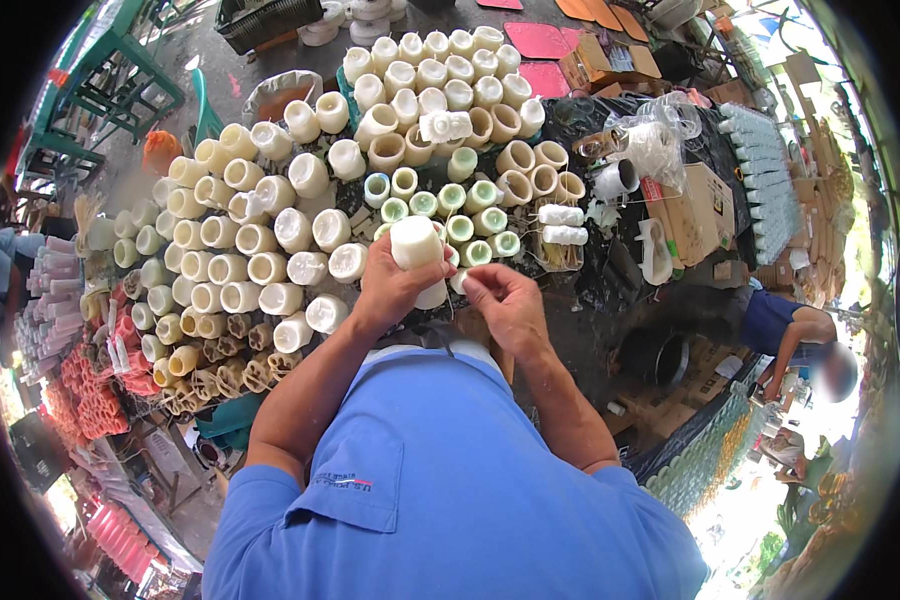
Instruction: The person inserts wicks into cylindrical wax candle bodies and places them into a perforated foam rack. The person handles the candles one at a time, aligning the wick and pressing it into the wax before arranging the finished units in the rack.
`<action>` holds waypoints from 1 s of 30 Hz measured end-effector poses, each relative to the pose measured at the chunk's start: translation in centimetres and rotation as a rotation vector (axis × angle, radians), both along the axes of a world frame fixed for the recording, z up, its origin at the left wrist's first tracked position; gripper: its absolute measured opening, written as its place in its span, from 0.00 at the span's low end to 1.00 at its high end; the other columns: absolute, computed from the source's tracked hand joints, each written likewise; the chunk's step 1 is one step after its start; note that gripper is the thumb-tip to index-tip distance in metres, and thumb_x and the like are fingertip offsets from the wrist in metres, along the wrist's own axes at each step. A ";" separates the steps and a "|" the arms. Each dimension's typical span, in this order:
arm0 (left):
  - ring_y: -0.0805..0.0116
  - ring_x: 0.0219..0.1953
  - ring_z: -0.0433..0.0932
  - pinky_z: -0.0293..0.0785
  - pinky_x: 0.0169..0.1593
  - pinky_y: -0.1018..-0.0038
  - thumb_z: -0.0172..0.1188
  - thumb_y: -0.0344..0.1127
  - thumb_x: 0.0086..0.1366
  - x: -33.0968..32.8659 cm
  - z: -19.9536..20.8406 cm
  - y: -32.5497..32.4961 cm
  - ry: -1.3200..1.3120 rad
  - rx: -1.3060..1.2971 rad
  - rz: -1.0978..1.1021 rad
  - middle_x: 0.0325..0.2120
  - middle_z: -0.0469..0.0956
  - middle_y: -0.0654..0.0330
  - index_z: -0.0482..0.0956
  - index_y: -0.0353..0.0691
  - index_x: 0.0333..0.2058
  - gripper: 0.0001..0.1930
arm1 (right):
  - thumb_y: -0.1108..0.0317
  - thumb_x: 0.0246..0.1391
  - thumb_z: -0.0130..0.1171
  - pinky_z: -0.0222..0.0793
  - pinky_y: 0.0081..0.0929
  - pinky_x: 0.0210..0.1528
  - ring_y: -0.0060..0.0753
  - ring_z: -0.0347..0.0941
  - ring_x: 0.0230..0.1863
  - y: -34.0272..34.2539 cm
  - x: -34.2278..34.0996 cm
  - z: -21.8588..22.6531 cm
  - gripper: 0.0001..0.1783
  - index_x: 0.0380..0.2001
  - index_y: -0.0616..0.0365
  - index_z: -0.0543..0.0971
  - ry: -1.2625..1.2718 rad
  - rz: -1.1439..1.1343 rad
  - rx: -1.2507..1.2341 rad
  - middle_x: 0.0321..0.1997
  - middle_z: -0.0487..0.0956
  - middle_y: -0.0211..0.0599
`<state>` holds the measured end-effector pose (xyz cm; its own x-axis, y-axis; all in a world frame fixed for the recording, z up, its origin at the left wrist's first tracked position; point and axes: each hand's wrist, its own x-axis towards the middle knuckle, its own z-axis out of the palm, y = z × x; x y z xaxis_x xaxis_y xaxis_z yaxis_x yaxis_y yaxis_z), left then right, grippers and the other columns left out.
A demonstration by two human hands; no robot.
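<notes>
Sitting in left hand (392, 284): white cylinder (415, 243)

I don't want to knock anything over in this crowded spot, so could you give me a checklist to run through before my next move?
1. Left hand secure on the white cylinder: ok, fingers and thumb are around it.
2. Right hand free: cannot tell; thumb and fingertips are close together, but anything thin between them is too small to see.
3. Open space just ahead: not ok, pale green cups stand close beyond the cylinder.
4. Room to the left: not ok, cream cylinders stand crowded there.
5. Co-worker apart from your hands: ok, off to the right.
</notes>
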<state>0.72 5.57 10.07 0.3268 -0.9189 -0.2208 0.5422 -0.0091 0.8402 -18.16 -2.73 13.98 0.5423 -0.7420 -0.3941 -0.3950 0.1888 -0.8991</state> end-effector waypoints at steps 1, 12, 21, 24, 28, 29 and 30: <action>0.71 0.41 0.87 0.85 0.47 0.70 0.73 0.27 0.61 0.0 0.2 0.1 -0.089 -0.016 -0.004 0.40 0.87 0.59 0.79 0.36 0.53 0.22 | 0.67 0.69 0.69 0.76 0.16 0.45 0.15 0.79 0.41 -0.3 0.3 0.0 0.13 0.50 0.65 0.87 0.010 -0.092 -0.071 0.40 0.87 0.31; 0.75 0.40 0.84 0.82 0.46 0.72 0.81 0.36 0.57 -0.5 2.8 1.0 -0.425 -0.074 -0.033 0.37 0.87 0.62 0.81 0.37 0.51 0.25 | 0.73 0.67 0.69 0.80 0.23 0.50 0.24 0.83 0.44 -0.3 4.2 1.1 0.09 0.47 0.66 0.87 -0.608 -0.254 0.200 0.44 0.88 0.36; 0.55 0.41 0.89 0.85 0.44 0.63 0.80 0.28 0.54 -0.1 3.0 2.6 -0.958 -0.136 -0.043 0.43 0.88 0.52 0.87 0.38 0.49 0.22 | 0.77 0.54 0.72 0.73 0.38 0.42 0.39 0.82 0.39 -0.6 0.6 8.3 0.11 0.42 0.57 0.89 0.099 0.413 -1.059 0.38 0.86 0.37; 0.53 0.41 0.89 0.86 0.44 0.63 0.79 0.27 0.53 -0.4 3.2 2.6 -0.971 -0.157 -0.037 0.43 0.88 0.51 0.87 0.37 0.49 0.23 | 0.73 0.50 0.73 0.64 0.40 0.47 0.35 0.76 0.40 0.0 0.7 8.9 0.13 0.41 0.52 0.89 0.159 0.459 -1.171 0.37 0.80 0.30; 0.52 0.41 0.89 0.85 0.45 0.63 0.79 0.27 0.52 -0.5 3.3 2.6 -0.970 -0.137 -0.041 0.43 0.88 0.51 0.87 0.37 0.49 0.23 | 0.69 0.51 0.73 0.60 0.42 0.49 0.34 0.74 0.40 0.3 0.7 9.1 0.11 0.39 0.52 0.88 0.175 0.478 -1.183 0.36 0.77 0.28; 0.52 0.41 0.88 0.85 0.45 0.62 0.79 0.27 0.52 -0.5 3.3 2.6 -0.971 -0.135 -0.044 0.43 0.88 0.51 0.87 0.37 0.49 0.24 | 0.69 0.51 0.73 0.60 0.42 0.49 0.34 0.73 0.40 0.3 0.7 9.1 0.10 0.39 0.52 0.88 0.173 0.473 -1.182 0.36 0.77 0.28; 0.51 0.41 0.88 0.85 0.45 0.62 0.79 0.27 0.51 -0.5 3.3 2.6 -0.976 -0.136 -0.044 0.43 0.88 0.51 0.87 0.37 0.49 0.24 | 0.69 0.51 0.73 0.60 0.42 0.49 0.34 0.73 0.40 0.3 0.8 9.0 0.10 0.38 0.53 0.88 0.170 0.468 -1.182 0.36 0.76 0.28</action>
<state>0.25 8.14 13.36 0.2741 -0.9323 0.2360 -0.3879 0.1174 0.9142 -17.39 -2.40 23.03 0.8532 -0.4396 0.2807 -0.3327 -0.8732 -0.3563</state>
